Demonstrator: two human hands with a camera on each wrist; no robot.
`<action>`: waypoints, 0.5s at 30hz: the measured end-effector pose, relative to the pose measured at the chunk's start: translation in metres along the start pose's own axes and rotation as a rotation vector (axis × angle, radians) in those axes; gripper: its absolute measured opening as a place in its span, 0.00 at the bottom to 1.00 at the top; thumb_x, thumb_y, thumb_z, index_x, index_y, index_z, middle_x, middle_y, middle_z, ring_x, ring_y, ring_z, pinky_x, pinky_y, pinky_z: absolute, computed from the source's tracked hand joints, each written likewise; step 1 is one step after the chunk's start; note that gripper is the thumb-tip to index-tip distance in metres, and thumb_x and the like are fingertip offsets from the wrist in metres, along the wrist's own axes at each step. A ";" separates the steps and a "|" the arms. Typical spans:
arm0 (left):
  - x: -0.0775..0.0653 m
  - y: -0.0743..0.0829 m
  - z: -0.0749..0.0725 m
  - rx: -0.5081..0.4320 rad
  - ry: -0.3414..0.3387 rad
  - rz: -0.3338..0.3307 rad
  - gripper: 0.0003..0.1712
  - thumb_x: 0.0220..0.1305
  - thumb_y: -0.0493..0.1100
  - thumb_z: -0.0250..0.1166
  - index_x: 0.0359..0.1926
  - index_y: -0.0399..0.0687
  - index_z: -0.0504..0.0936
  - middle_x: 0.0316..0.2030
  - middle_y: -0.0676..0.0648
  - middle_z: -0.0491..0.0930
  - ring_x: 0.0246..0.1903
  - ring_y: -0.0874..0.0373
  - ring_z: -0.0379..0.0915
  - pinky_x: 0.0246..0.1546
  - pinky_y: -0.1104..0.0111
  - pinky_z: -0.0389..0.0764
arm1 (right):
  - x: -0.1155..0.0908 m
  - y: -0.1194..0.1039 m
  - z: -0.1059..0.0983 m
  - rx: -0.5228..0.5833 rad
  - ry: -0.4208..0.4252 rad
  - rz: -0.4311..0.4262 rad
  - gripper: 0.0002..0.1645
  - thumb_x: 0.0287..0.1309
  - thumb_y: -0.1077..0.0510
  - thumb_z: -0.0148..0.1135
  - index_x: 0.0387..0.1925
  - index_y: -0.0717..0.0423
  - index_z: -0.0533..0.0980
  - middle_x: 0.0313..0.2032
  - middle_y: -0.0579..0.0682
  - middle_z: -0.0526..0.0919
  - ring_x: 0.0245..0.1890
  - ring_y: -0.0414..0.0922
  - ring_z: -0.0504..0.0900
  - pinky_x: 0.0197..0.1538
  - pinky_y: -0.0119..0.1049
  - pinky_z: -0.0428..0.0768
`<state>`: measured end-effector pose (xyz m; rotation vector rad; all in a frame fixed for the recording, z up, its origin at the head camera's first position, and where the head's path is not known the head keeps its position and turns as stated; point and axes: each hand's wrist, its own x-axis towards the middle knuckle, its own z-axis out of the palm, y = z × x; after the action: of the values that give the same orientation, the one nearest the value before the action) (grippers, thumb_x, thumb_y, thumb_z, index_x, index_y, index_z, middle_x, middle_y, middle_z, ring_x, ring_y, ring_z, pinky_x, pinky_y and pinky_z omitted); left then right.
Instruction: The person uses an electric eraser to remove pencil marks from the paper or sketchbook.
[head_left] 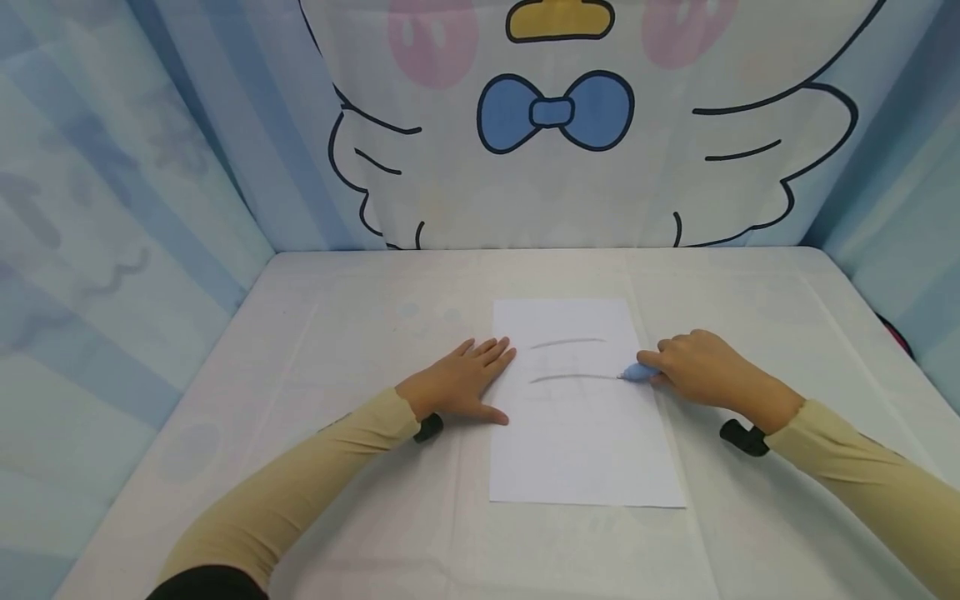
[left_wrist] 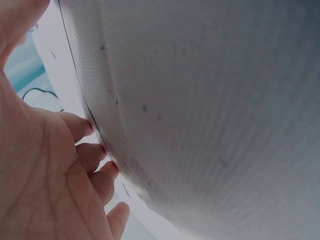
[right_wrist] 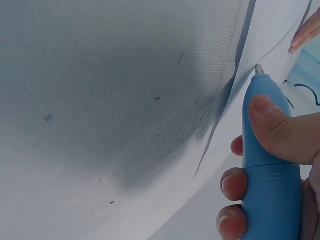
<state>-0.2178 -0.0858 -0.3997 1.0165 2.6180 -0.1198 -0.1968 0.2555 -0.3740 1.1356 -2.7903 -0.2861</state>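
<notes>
A sheet of white paper lies on the table with two grey, roughly horizontal lines across its upper half. My right hand grips a blue electric eraser, thumb along its body and fingers curled round the other side. Its narrow tip meets the right end of the lower line. The upper line runs above it. My left hand rests with spread fingers at the paper's left edge, fingertips on the sheet. In the left wrist view the left fingers lie along the paper's edge.
A pale cloth covers the table. Behind it hangs a curtain with a blue bow tie printed on it, and blue patterned curtains close in both sides. Dark wrist straps show under the sleeves.
</notes>
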 end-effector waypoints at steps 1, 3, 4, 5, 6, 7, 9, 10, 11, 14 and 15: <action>0.000 0.000 0.000 0.000 0.001 0.001 0.61 0.53 0.77 0.53 0.74 0.50 0.39 0.75 0.48 0.36 0.75 0.54 0.33 0.74 0.55 0.40 | 0.000 0.000 0.000 0.004 -0.003 0.001 0.12 0.48 0.55 0.70 0.30 0.50 0.74 0.17 0.46 0.73 0.15 0.39 0.68 0.19 0.31 0.64; 0.001 0.000 0.000 0.003 0.001 0.002 0.61 0.53 0.77 0.53 0.75 0.50 0.39 0.75 0.48 0.36 0.75 0.54 0.33 0.74 0.55 0.40 | 0.000 0.001 0.000 0.008 -0.008 0.004 0.11 0.48 0.55 0.70 0.30 0.50 0.74 0.17 0.46 0.73 0.15 0.39 0.68 0.19 0.31 0.64; 0.001 0.000 0.000 0.003 0.001 0.002 0.61 0.53 0.77 0.53 0.74 0.50 0.39 0.75 0.48 0.35 0.75 0.54 0.33 0.74 0.55 0.40 | 0.000 0.001 0.000 0.009 -0.011 0.006 0.11 0.48 0.55 0.70 0.30 0.50 0.74 0.16 0.46 0.73 0.15 0.39 0.68 0.19 0.31 0.64; 0.001 0.000 0.000 0.003 0.000 0.002 0.61 0.53 0.77 0.53 0.75 0.50 0.39 0.75 0.48 0.35 0.75 0.54 0.33 0.74 0.55 0.40 | 0.000 0.001 0.000 0.013 -0.010 0.006 0.11 0.48 0.55 0.70 0.30 0.50 0.74 0.16 0.46 0.73 0.15 0.39 0.68 0.19 0.31 0.64; 0.002 0.000 0.000 0.004 0.000 0.002 0.61 0.53 0.77 0.52 0.75 0.50 0.39 0.75 0.48 0.35 0.75 0.55 0.33 0.74 0.55 0.40 | 0.000 0.001 -0.001 0.017 -0.013 0.008 0.11 0.48 0.55 0.70 0.30 0.50 0.74 0.16 0.46 0.73 0.15 0.39 0.67 0.19 0.31 0.64; 0.002 0.000 0.000 0.006 -0.002 0.002 0.61 0.53 0.77 0.52 0.75 0.50 0.38 0.75 0.48 0.35 0.75 0.55 0.33 0.74 0.55 0.40 | 0.000 0.001 -0.001 0.019 -0.016 0.007 0.11 0.48 0.55 0.70 0.30 0.50 0.75 0.16 0.46 0.73 0.15 0.38 0.67 0.19 0.31 0.64; 0.002 0.000 0.000 0.006 -0.003 0.002 0.61 0.53 0.77 0.52 0.75 0.50 0.38 0.75 0.48 0.35 0.75 0.55 0.33 0.74 0.55 0.39 | 0.000 0.002 -0.002 0.020 -0.020 0.005 0.11 0.48 0.55 0.70 0.30 0.50 0.75 0.16 0.46 0.73 0.15 0.38 0.67 0.19 0.31 0.64; 0.002 0.000 0.000 0.006 -0.005 0.001 0.61 0.53 0.77 0.52 0.75 0.50 0.38 0.75 0.48 0.35 0.75 0.55 0.33 0.74 0.55 0.39 | 0.000 0.002 -0.002 0.024 -0.020 0.004 0.11 0.48 0.55 0.70 0.30 0.50 0.75 0.16 0.46 0.73 0.15 0.38 0.67 0.19 0.31 0.64; 0.002 0.000 0.000 0.003 -0.006 0.000 0.61 0.53 0.77 0.52 0.75 0.50 0.38 0.75 0.48 0.35 0.75 0.55 0.33 0.74 0.55 0.39 | 0.000 0.001 -0.002 0.027 -0.020 0.004 0.11 0.48 0.55 0.70 0.30 0.50 0.75 0.16 0.46 0.73 0.15 0.38 0.67 0.19 0.31 0.64; 0.002 0.000 -0.001 -0.002 -0.010 -0.003 0.61 0.53 0.77 0.53 0.75 0.50 0.38 0.75 0.48 0.35 0.75 0.55 0.33 0.74 0.55 0.39 | 0.001 0.001 -0.002 0.029 -0.023 0.007 0.11 0.48 0.55 0.70 0.31 0.50 0.75 0.16 0.46 0.73 0.15 0.38 0.67 0.19 0.31 0.64; 0.001 0.001 -0.001 -0.002 -0.011 -0.004 0.61 0.53 0.77 0.53 0.75 0.50 0.39 0.75 0.48 0.35 0.75 0.55 0.33 0.74 0.55 0.39 | 0.001 0.001 -0.003 0.033 -0.024 0.009 0.11 0.48 0.55 0.70 0.31 0.50 0.75 0.16 0.46 0.73 0.15 0.38 0.66 0.19 0.31 0.64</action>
<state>-0.2186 -0.0841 -0.3990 1.0066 2.6098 -0.1232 -0.1978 0.2546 -0.3712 1.1343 -2.8305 -0.2555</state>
